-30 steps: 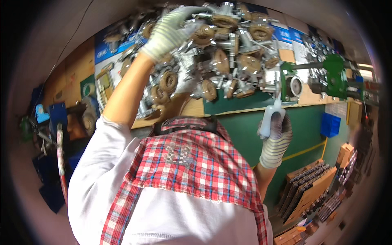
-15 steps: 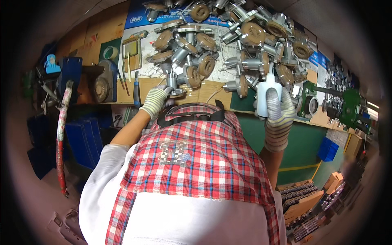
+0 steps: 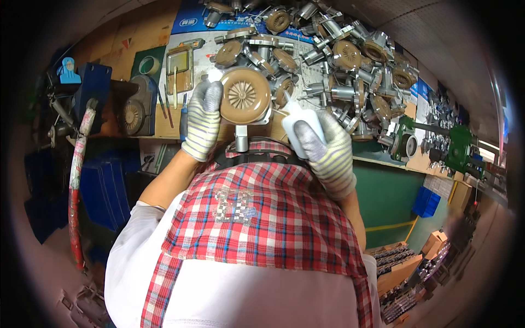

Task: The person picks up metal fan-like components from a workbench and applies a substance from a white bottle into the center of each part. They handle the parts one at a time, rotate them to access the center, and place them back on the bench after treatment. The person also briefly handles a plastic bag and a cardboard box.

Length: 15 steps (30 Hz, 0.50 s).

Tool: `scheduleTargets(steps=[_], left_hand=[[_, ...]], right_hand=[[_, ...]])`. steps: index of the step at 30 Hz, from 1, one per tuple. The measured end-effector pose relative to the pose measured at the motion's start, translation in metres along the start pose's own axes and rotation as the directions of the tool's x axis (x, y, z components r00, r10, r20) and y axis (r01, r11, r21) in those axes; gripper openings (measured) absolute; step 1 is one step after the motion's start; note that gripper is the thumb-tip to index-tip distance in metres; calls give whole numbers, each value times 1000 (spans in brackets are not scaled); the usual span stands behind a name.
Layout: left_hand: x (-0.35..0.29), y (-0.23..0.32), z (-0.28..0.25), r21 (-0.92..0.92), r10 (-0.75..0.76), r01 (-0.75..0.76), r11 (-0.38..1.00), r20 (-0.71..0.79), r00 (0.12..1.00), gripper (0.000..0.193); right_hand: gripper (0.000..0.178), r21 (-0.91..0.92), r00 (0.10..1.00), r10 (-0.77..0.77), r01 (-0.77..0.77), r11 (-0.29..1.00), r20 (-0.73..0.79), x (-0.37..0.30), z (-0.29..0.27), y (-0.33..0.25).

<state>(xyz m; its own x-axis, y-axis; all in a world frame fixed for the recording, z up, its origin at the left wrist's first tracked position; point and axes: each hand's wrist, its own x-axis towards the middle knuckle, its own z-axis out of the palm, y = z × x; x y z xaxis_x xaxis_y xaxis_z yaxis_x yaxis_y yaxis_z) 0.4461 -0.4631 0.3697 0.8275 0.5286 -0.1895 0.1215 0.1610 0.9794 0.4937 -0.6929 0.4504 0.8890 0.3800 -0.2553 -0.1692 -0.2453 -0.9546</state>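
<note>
Raised in front of my chest is a metal part with a round brown ribbed disc (image 3: pixel 244 97) and a short silver cylinder pointing down. My left hand (image 3: pixel 204 116), in a striped glove, grips it by its left edge. A pale squeeze bottle (image 3: pixel 302 127) with a thin nozzle is held tilted in my gloved right hand (image 3: pixel 333 147). The nozzle tip points up and left, just right of the disc and apart from it. Behind both hands lie several similar disc-and-cylinder parts (image 3: pixel 345 54), heaped on the bench.
On the bench's left are a roll of tape (image 3: pixel 147 65), a shallow tray (image 3: pixel 179 68) with a brush in it, and thin tools. A lever with a red-and-white handle (image 3: pixel 80 164) stands at far left. A green clamp-like fixture (image 3: pixel 465 145) stands right.
My left hand has lifted a disc part off the bench edge and turned its brown face up. My right hand has brought the bottle leftward and tilted its nozzle toward the disc.
</note>
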Motion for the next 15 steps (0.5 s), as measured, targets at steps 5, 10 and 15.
scheduleTargets(steps=[5,10,15], left_hand=[[-8,22,10,167,212,-212,963,13,977,44],[-13,23,10,150,185,-197,969,91,979,40],[-17,22,12,122,153,-166,979,110,982,37]], right_hand=[[35,-216,995,-38,58,975,94,2,8,-1],[36,-394,989,-83,127,910,125,0,12,-11],[32,-422,991,-27,80,903,130,-3,10,-7]])
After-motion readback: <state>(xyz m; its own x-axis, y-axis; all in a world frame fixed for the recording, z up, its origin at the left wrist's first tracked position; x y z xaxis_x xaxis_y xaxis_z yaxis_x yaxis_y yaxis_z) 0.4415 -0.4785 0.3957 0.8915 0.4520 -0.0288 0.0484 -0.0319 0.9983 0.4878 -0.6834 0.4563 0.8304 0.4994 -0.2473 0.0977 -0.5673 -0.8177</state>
